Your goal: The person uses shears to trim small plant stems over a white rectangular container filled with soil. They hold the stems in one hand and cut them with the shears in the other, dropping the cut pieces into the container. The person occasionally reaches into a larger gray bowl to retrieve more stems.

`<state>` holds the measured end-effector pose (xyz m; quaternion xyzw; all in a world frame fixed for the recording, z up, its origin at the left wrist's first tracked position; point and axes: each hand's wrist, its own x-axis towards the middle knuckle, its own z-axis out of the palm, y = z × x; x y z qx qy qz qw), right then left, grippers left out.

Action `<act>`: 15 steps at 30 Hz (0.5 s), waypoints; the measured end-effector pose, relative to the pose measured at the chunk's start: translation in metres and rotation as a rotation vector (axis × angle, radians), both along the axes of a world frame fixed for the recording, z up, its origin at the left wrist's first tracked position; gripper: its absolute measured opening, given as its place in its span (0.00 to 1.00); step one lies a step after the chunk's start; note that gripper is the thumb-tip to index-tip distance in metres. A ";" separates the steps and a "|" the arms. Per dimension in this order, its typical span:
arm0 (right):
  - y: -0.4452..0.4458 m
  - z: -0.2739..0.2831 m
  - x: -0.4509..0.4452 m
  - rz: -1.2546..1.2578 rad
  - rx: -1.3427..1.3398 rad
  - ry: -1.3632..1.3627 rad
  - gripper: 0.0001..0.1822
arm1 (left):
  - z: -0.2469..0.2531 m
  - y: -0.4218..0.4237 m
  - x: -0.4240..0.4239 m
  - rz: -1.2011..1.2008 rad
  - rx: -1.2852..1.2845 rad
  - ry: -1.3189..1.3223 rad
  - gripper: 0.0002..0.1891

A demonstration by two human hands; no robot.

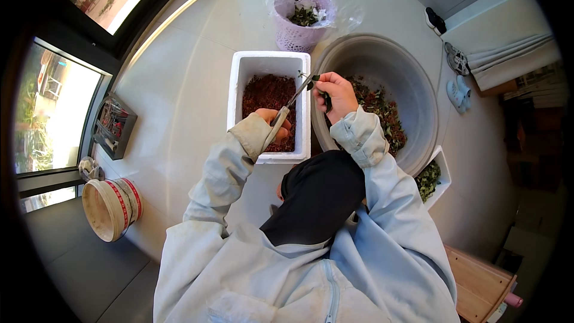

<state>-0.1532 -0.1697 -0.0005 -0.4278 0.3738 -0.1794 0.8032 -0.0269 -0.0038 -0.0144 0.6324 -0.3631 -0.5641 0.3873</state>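
My left hand (pixel 278 125) grips a pair of hand shears (pixel 287 111) with pale handles, above a white foam box (pixel 235 85). Small dark red berries or buds (pixel 269 94) cover the bottom of that box. The metal blades point up and to the right, reaching a green leafy sprig (pixel 315 79). My right hand (pixel 336 94) pinches this sprig in its fingers, over the near rim of a large grey tub (pixel 410 76). Inside the tub lies a heap of reddish clusters mixed with green leaves (pixel 381 114). Fingers partly hide the sprig and the shear handles.
Beyond the box stands a lilac basket (pixel 293 38) lined with clear plastic, with leaves inside. A second white box (pixel 444 175) of leaves sits by the tub. To the left are a bucket (pixel 132 202) and a tool tray (pixel 130 130). Shoes (pixel 457 58) line the right wall.
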 end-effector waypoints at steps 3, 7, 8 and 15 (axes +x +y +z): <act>-0.008 -0.003 0.009 -0.014 0.011 -0.030 0.03 | -0.004 -0.020 0.007 0.016 -0.007 0.108 0.14; -0.043 -0.014 0.033 0.007 -0.038 -0.021 0.02 | -0.002 -0.053 0.026 0.049 0.015 0.226 0.14; -0.058 -0.017 0.044 0.001 -0.039 -0.034 0.02 | 0.000 -0.067 0.033 0.051 0.017 0.232 0.15; -0.183 -0.034 0.121 -0.187 0.049 0.003 0.02 | -0.016 -0.212 0.101 0.206 0.105 0.549 0.11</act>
